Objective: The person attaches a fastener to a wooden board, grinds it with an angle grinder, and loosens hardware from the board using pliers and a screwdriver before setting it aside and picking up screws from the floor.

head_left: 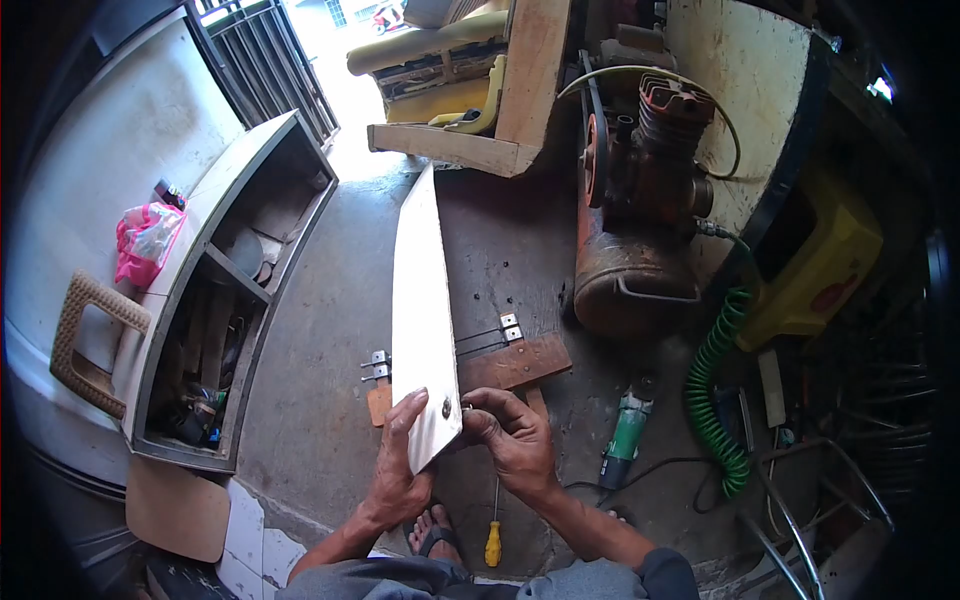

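Left hand (402, 468) clamped on the white board's (421, 320) near end, right hand (510, 437) pinched at its right edge.

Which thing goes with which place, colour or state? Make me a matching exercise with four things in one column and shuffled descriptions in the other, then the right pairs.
Things
1. Long board
2. Plastic bag
3. Screwdriver
4. Hose

Descriptions
A. Yellow-handled, lying on the floor
B. Green, coiled beside the compressor
C. White, gripped by the left hand
D. Pink and white, on top of the low cabinet

Pairs
1-C, 2-D, 3-A, 4-B
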A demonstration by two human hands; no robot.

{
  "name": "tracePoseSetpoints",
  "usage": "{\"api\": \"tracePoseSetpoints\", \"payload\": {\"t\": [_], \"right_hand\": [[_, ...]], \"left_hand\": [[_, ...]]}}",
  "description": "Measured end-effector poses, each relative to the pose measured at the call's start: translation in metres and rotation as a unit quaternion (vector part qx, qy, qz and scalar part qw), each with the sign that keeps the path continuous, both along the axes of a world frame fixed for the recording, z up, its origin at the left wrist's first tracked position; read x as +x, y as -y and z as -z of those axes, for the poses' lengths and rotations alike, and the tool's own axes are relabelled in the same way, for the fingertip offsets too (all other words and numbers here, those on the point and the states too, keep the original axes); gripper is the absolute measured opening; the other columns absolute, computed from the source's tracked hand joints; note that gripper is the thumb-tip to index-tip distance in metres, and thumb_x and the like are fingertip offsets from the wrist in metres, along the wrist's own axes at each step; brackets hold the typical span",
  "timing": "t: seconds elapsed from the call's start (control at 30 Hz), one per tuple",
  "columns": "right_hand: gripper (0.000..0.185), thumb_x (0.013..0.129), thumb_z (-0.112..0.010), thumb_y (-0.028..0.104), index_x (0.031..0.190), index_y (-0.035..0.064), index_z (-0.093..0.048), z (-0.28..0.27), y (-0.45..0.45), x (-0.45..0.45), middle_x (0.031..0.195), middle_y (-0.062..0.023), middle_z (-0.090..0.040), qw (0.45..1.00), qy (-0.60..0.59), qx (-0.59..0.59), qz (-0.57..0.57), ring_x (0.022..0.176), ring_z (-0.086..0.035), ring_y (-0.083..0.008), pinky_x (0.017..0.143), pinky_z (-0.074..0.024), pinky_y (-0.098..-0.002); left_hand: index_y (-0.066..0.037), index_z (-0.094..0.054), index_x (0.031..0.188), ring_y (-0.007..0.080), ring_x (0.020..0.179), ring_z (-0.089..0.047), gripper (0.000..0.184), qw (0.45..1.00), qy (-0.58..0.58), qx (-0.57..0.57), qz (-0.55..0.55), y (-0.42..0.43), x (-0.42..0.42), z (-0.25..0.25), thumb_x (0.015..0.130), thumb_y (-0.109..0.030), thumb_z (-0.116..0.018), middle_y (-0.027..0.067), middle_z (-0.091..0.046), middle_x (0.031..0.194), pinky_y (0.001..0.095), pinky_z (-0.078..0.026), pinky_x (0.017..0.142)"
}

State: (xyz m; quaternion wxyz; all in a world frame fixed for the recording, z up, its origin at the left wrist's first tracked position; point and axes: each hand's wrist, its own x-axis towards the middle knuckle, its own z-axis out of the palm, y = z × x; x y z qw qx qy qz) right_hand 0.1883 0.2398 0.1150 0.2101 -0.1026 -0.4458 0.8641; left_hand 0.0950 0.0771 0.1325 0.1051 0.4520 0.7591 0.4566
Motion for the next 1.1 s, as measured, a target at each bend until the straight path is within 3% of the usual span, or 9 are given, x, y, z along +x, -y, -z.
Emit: {"api": "tracePoseSetpoints", "payload": {"t": [0.47, 0.73, 0.83, 1.1], "right_hand": [[0.031, 0.101, -0.065, 0.025, 0.117, -0.002, -0.067, 0.007, 0.0, -0.003, 0.1, -0.0051, -0.072, 0.997, 0.014, -0.062, -0.038, 0.086, -0.069, -0.01, 0.078, -0.0572, -0.025], [0.042, 0.107, -0.052, 0.039, 0.1, 0.0004, -0.068, 0.002, -0.004, -0.007, 0.077, -0.002, -0.068, 0.996, 0.071, 0.019, -0.041, 0.068, -0.065, -0.0085, 0.062, -0.0549, -0.0248], [0.045, 0.109, -0.048, 0.04, 0.101, -0.0002, -0.067, -0.009, -0.011, -0.004, 0.079, -0.0047, -0.068, 0.991, 0.096, 0.01, -0.089, 0.065, -0.066, -0.0111, 0.06, -0.0565, -0.0279], [0.041, 0.108, -0.05, 0.036, 0.113, -0.0021, -0.062, 0.001, -0.008, 0.001, 0.087, -0.0087, -0.068, 0.996, 0.048, 0.013, -0.07, 0.073, -0.068, -0.0147, 0.066, -0.0599, -0.0311]], "left_hand": [[-0.005, -0.035, 0.155, 0.0405, 0.145, -0.033, 0.089, 0.999, -0.034, -0.031, -0.009, -0.004, 0.003, -0.006, 0.069, 0.015, -0.048, 0.0199, -0.036, 0.153, 0.0481, -0.027, 0.122], [-0.004, -0.035, 0.155, 0.0398, 0.145, -0.034, 0.089, 0.999, -0.027, -0.032, -0.007, -0.007, 0.005, -0.006, 0.07, 0.014, -0.051, 0.0201, -0.036, 0.152, 0.0473, -0.029, 0.121], [-0.004, -0.035, 0.155, 0.0395, 0.145, -0.034, 0.089, 1.0, -0.019, -0.022, -0.004, -0.007, 0.004, -0.005, 0.069, 0.015, -0.051, 0.0201, -0.036, 0.152, 0.0471, -0.029, 0.121], [-0.005, -0.036, 0.155, 0.0392, 0.145, -0.035, 0.089, 0.999, -0.026, -0.025, -0.008, -0.008, 0.003, -0.005, 0.069, 0.015, -0.051, 0.0195, -0.037, 0.152, 0.0469, -0.03, 0.121]]}}
